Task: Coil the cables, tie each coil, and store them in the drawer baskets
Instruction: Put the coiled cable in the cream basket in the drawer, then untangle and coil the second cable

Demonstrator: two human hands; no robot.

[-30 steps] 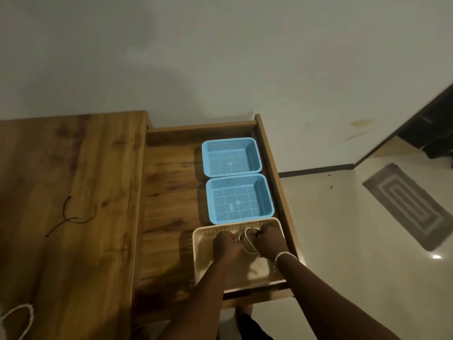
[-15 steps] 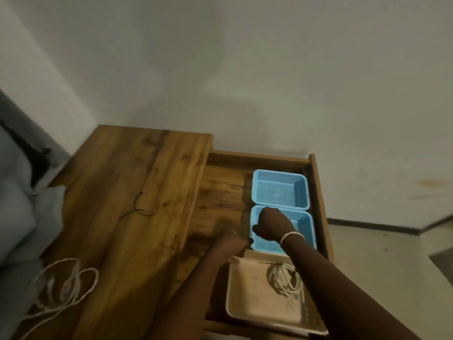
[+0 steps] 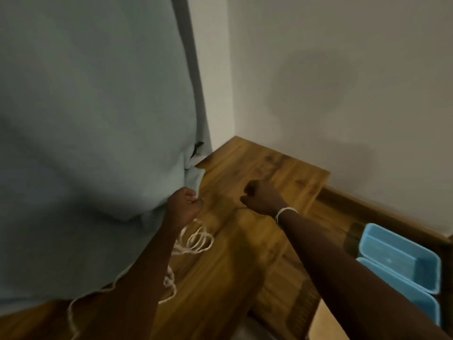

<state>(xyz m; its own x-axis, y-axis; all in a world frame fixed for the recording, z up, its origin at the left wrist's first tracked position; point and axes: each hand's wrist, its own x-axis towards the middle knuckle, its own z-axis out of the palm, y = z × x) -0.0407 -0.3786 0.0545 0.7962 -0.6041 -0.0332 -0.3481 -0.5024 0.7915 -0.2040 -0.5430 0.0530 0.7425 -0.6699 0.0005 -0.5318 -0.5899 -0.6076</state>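
Both hands hover over the brown wooden tabletop (image 3: 257, 241). The left hand (image 3: 183, 207) is clenched by the loose white cable (image 3: 196, 241). The right hand (image 3: 261, 198) is clenched too, seemingly empty.

Your wooden tabletop (image 3: 245, 253) carries a loose white cable (image 3: 196, 241) in loops near its left edge, where a pale grey-green cloth (image 3: 85, 143) spills onto it. Right of the top, the open drawer (image 3: 289, 298) holds two blue baskets (image 3: 402, 263).

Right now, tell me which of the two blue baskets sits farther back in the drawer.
The upper blue basket, nearer the wall; the other blue basket lies closer to the drawer's front, partly cut off behind the right forearm.
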